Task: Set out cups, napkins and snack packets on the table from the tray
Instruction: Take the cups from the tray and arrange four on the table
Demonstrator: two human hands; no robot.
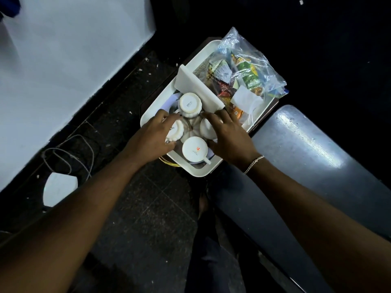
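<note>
A white tray (155, 106) with a divider sits on a small dark stand. Its near half holds several upside-down white cups. My left hand (151, 137) wraps a ribbed cup (176, 130) at the left. My right hand (230, 137) covers a cup (206, 127) at the right. Between my wrists stands a smooth cup (195, 149) with a handle, and a further ribbed cup (189, 104) stands against the divider. The far half holds a clear plastic bag (249, 66) of snack packets and a folded white napkin (244, 98).
A pale wall (63, 60) runs along the left, with a loose grey cable (67, 157) and a white object (60, 191) on the dark tiled floor. A grey-blue seat or bench (306, 157) lies at the right, touching the stand's corner.
</note>
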